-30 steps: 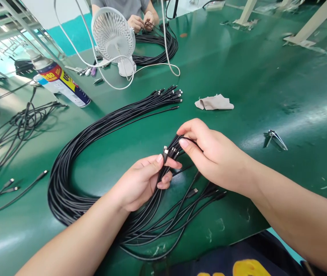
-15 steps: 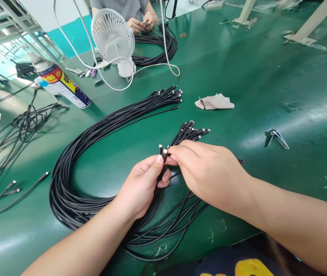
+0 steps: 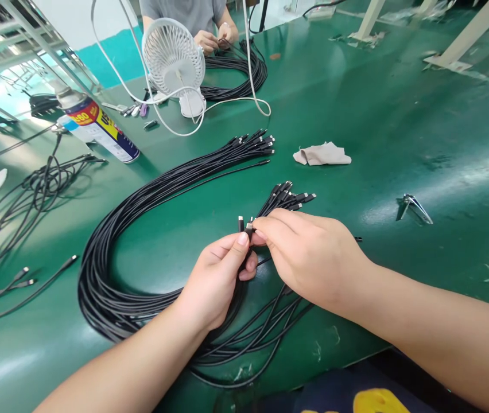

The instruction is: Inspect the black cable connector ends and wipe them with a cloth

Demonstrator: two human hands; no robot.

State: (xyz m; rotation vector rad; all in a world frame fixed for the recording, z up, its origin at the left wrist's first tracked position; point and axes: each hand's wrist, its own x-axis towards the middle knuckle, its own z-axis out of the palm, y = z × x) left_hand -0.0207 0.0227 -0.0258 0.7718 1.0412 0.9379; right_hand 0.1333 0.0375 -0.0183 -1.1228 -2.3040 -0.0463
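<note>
My left hand (image 3: 222, 269) is closed round several black USB cables (image 3: 241, 223), with their metal-tipped plugs sticking up past the thumb. Touching the same plugs, my right hand (image 3: 305, 252) has its thumb and forefinger pinched at a cable end; the exact grip is partly hidden behind the fingers. A thick bundle of black cables (image 3: 111, 229) curves in a U on the table from under my left forearm. One set of its plugs (image 3: 266, 140) lies beyond my hands, and another cluster of plugs (image 3: 290, 195) lies just past my right knuckles.
A white fan (image 3: 173, 63) and a spray can (image 3: 102, 126) stand at the far left. Loose cables (image 3: 46, 183) lie left. A beige cloth scrap (image 3: 322, 154) and nail clippers (image 3: 416, 207) lie right. Across the table, a co-worker's hands (image 3: 214, 41) handle another cable coil (image 3: 248, 77).
The view has shifted slightly, so the surroundings sit a little further right. Both hands keep their hold, with the plug between them tilted a little differently.
</note>
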